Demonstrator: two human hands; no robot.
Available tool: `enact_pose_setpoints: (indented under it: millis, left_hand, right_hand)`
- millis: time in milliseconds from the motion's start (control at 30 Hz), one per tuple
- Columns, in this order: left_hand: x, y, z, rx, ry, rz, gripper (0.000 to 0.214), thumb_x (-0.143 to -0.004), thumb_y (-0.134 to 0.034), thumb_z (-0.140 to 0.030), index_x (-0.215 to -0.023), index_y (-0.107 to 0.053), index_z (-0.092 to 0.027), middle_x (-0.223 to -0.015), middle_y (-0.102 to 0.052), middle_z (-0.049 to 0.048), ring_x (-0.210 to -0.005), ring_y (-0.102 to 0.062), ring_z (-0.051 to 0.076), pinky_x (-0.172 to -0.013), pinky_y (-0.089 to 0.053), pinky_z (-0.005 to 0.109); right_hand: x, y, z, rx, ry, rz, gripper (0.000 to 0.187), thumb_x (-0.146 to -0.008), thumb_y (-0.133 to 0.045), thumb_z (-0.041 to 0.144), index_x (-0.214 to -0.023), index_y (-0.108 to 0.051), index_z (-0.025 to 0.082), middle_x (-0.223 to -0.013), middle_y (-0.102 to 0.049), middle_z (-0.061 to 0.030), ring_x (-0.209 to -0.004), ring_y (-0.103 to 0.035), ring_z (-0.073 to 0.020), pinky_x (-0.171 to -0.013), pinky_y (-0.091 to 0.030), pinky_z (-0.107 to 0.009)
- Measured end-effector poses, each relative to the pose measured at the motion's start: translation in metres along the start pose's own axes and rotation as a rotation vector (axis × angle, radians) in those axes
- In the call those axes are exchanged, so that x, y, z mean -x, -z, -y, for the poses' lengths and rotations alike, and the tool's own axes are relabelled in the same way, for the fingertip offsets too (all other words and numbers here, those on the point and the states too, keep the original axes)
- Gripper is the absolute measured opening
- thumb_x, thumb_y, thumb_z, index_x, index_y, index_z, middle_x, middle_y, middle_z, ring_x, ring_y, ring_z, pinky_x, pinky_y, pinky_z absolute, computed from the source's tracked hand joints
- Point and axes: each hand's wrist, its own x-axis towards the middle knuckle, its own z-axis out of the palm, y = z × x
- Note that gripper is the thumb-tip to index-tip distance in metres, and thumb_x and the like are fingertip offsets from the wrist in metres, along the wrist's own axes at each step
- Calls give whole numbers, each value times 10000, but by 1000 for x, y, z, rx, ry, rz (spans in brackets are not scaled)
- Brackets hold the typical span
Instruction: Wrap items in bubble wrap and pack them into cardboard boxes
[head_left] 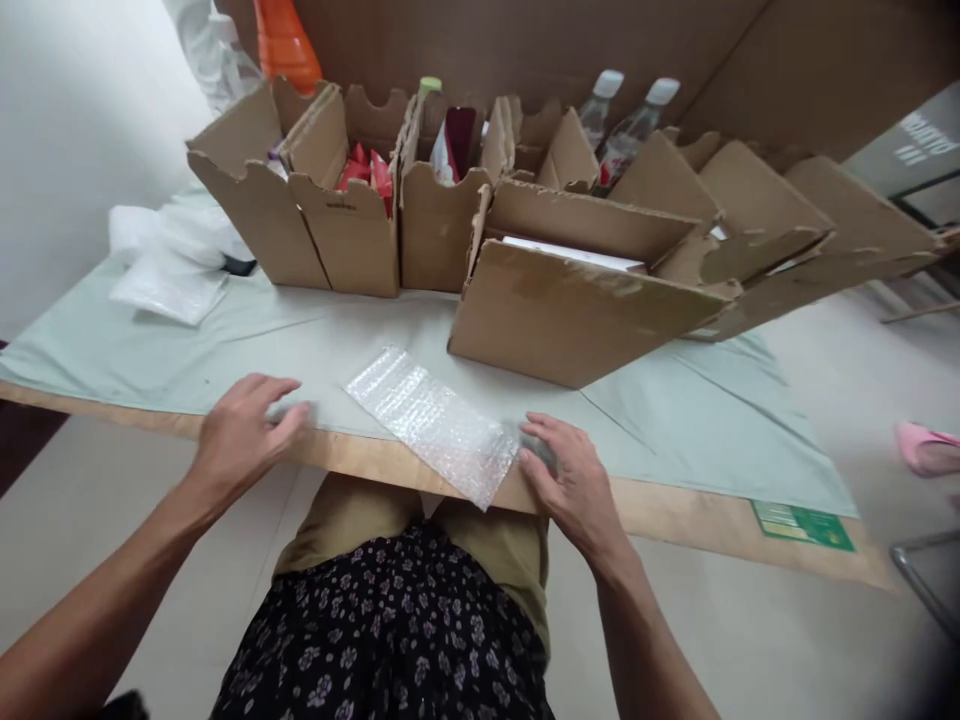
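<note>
A piece of clear bubble wrap (pixel 439 420) lies slantwise on the cloth, its near corner sticking out over the table's front edge. To its left, my left hand (pixel 251 420) hovers apart from it, thumb and fingers spread with nothing between them. My right hand (pixel 568 475) is close beside the wrap's right end, fingers curved and apart, holding nothing. Whether its fingertips touch the plastic I cannot tell. Behind the wrap stands a wide cardboard box (pixel 585 310) with a white flat thing (pixel 574 254) inside.
Several cardboard bins line the back; one holds red packets (pixel 365 168). Clear bottles with white caps (pixel 600 105) and an orange bottle (pixel 285 50) stand behind. More bubble wrap (pixel 169 265) is heaped at left. A green card (pixel 802 525) sits at the table's right front edge.
</note>
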Motion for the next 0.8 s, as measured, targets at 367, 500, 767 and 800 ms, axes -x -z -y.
enact_pose_setpoints:
  millis: [367,500,767,800]
  left_hand:
    - [-45,-51,-46,137,2,209,136,-721,-619,-356,-665,-560,-248,-778,-656,49,-780,-626,259,-723,-481,351]
    - [-30,-41,-58,461,164,209,235,-701,-669,-464,-757,-591,-249,-634,-601,-20,-581,-556,183,-567,-424,290]
    - [-32,-52,-75,436,116,284,635,-724,-682,-486,-1291,-631,-204,-695,-671,-9,-649,-636,226,-650,-475,333]
    - [-34,-54,-72,362,89,282,666,-733,-679,-485,-1332,-614,-201,-740,-689,4,-673,-642,233,-667,-483,343]
  right_hand:
    - [5,-22,14,-13,59,-5,135,-976,-557,277,-887,-654,245,-1114,-773,-81,-1067,-687,-276,-919,-502,-455]
    - [1,-3,13,-81,11,-50,154,-992,-552,300,-888,-658,261,-851,-749,-25,-808,-681,-223,-757,-528,-366]
    - [-46,33,-16,164,72,-163,197,-996,-536,338,-932,-698,247,-890,-775,-50,-833,-693,-247,-801,-493,-397]
    - [-49,32,-21,211,62,-148,206,-991,-530,339,-945,-707,243,-910,-780,-62,-855,-695,-261,-811,-484,-413]
